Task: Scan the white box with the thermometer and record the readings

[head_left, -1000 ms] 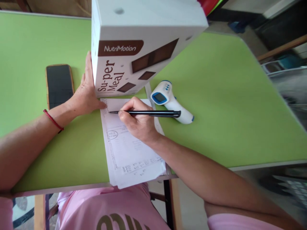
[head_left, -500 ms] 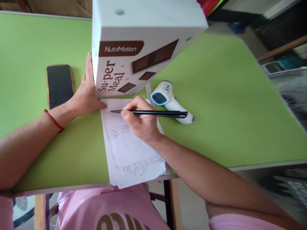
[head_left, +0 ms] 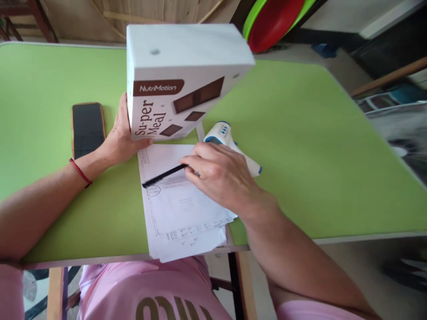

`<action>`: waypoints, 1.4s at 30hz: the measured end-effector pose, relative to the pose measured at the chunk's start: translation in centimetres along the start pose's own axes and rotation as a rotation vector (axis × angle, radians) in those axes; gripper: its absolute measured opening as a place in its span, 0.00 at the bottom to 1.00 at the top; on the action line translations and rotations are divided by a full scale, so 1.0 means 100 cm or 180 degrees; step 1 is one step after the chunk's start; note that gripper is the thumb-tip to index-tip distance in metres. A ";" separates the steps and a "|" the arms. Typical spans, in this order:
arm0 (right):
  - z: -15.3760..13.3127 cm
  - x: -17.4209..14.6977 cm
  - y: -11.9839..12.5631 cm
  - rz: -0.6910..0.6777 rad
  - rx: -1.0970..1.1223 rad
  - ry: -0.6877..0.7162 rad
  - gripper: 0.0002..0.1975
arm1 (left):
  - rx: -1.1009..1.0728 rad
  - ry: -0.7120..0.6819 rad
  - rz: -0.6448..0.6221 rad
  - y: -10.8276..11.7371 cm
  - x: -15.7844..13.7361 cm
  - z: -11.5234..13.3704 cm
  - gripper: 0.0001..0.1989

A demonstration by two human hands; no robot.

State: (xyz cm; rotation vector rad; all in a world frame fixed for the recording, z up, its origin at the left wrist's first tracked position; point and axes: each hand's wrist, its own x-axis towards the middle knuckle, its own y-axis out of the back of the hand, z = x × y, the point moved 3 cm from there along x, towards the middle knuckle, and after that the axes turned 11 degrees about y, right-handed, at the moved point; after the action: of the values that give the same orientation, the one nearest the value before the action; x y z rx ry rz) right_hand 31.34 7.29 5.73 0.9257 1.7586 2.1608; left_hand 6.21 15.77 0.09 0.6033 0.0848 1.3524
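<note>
Head view: how do the hands stand about the box (head_left: 176, 80), and why?

The left hand (head_left: 120, 140) is spread against the box, fingers along its left side and thumb across the foot of its front face, probably to steady it. The right hand (head_left: 223, 175), on the near side of the box and to its right, pinches a pen (head_left: 163, 176) that slants over the papers (head_left: 187, 200). Whether the pen's outer end touches the sheet cannot be told.

And the other things, their edges and the room around them?

The papers lie in an uneven stack just in front of the box, presumably within easy reach; their lower ends overhang the near edge of the table (head_left: 307, 146). The phone (head_left: 88, 126) lies flat to the left of the box. The thermometer (head_left: 224, 133), near the box's right front, is partly hidden by the right hand. The widest stretch for moving runs rightward from the box to a pale table edge.
</note>
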 end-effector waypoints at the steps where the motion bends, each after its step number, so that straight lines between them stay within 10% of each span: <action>1: -0.002 0.000 0.000 -0.0135 0.0085 0.0065 0.14 | -0.0108 0.0060 0.0111 0.001 0.001 0.004 0.44; 8: 0.005 -0.001 -0.002 -0.0394 0.0710 -0.0008 0.09 | -0.0674 0.0218 0.0328 0.004 0.005 0.019 0.39; 13: 0.073 -0.028 0.008 0.0021 0.0712 -0.1147 0.14 | -0.0648 0.0225 0.0376 0.007 0.006 0.015 0.36; 16: 0.104 -0.041 0.005 -0.0638 0.0431 -0.1895 0.18 | -0.0728 0.0189 0.0359 0.007 0.007 0.014 0.34; 20: 0.112 -0.040 -0.005 -0.1378 0.0762 -0.2278 0.15 | -0.0611 0.0312 0.0380 0.007 0.004 0.012 0.32; 23: 0.111 -0.034 -0.005 -0.0999 0.0791 -0.2394 0.11 | -0.0656 0.0498 0.0427 0.009 -0.001 0.013 0.35; 30: 0.060 -0.007 0.022 0.1830 0.2473 -0.2069 0.16 | -0.0742 0.0541 0.0874 0.020 -0.009 0.044 0.34; 35: -0.016 0.016 0.020 0.1416 0.5142 -0.1342 0.11 | -0.1534 0.0537 0.0659 0.009 -0.016 0.057 0.29; 42: -0.037 0.018 0.001 0.1122 0.5504 -0.2102 0.11 | -0.1522 0.0965 0.0200 -0.004 -0.025 0.050 0.29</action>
State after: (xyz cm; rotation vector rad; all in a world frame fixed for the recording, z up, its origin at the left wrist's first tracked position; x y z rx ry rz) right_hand 27.82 5.25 6.14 1.8942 2.7730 -0.2887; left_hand 7.96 11.62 3.44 -0.0024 -0.0140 1.4527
